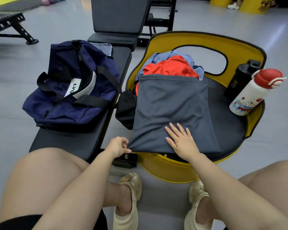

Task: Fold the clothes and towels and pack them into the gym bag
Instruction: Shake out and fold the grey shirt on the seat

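A dark grey garment (171,107) lies spread flat over a pile of clothes on the yellow seat (170,170). Under its far edge show an orange garment (170,67) and a light blue one (158,57); a black cloth (125,107) hangs off the seat's left side. My left hand (118,146) pinches the grey garment's near left corner. My right hand (180,140) rests flat on the garment near its front edge, fingers straight. The navy gym bag (70,90) sits unzipped on the black bench (70,141) to the left.
On the seat's right side stand a black shaker bottle (239,78) and a white bottle with a red cap (254,93). A second bench (118,19) stands behind. My knees and beige clogs (128,200) fill the foreground over grey floor.
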